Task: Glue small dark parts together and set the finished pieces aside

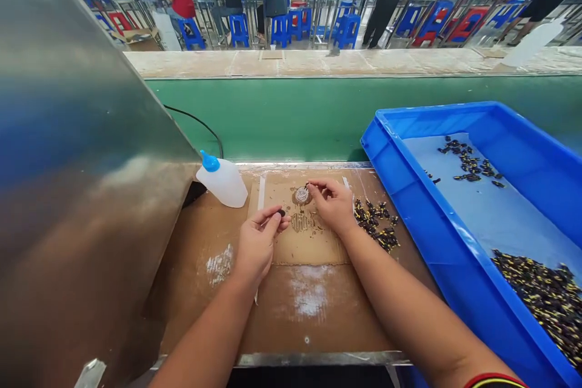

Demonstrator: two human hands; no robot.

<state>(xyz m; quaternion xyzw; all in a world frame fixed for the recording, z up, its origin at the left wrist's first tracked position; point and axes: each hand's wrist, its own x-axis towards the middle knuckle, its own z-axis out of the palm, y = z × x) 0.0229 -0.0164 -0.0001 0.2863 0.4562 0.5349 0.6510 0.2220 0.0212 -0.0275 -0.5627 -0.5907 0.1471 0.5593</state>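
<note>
Starting well left of the cardboard sheet [309,251]: seeing a big shiny metal panel [91,163], then, just off the sheet's left edge, a white squeeze bottle [226,185] with a blue cap, not being touched by either hand. Moving over to the sheet's left part: pinching a small dark piece [282,213] between thumb and index finger of the left hand [258,242], curling the other fingers loosely. So yeah, counting that one as in progress, not done. Up toward the sheet's far edge, near its middle: spotting a round clear-looking dish [301,195] on a stained patch. Over the sheet's right part: holding the right hand [335,203] right beside that dish, pressing thumb and fingertips together, maybe gripping a tiny dark bit, but honestly not managing to tell. Just right of the sheet: noticing a loose pile [377,227] of dark-and-yellow pieces on the bench [282,327]. Further right of the sheet: looking at a blue tray [422,206] with a small scatter [470,160] and a much bigger heap [541,297] of similar bits inside. Guessing mid-batch overall, going by those piles. Not telling finished pieces from waiting ones, though; seeing no clear difference.
</note>
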